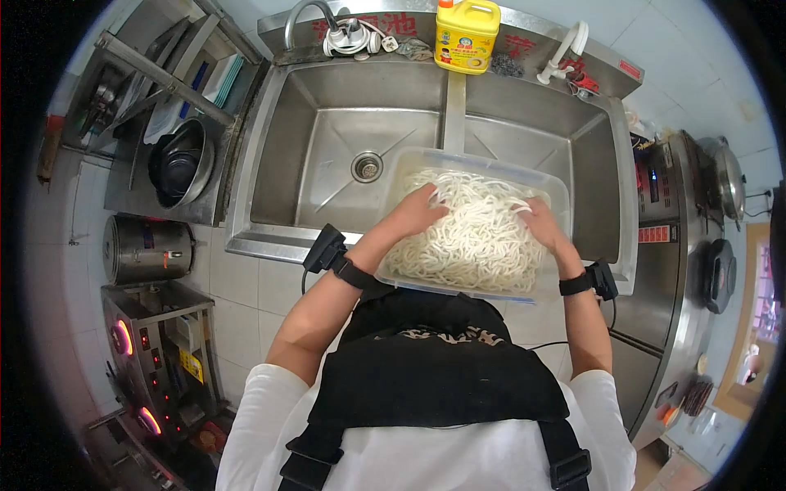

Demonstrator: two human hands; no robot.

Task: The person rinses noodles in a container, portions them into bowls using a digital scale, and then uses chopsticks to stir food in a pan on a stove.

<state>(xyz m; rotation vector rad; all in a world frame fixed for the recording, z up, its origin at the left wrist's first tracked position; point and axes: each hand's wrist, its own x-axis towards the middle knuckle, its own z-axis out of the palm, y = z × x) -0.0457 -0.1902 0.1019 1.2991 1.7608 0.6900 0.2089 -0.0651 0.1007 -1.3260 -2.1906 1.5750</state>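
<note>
A clear plastic tub [393, 176] full of thick white noodles [471, 237] sits at the front edge of the double sink, in front of my body. My left hand [419, 211] reaches in over the tub's left side, its fingers curled into the noodles. On the right side, my right hand [540, 222] is closed round some noodles, with a few strands lying against its fingers. Both sets of fingertips are partly buried among the strands.
Behind the tub is the steel double sink [336, 86], with a yellow jug [467, 37] on its back ledge between two faucets. Black pans [178, 168] rest on the left counter above a steel pot [147, 250]. Steel cabinets [655, 270] stand on the right.
</note>
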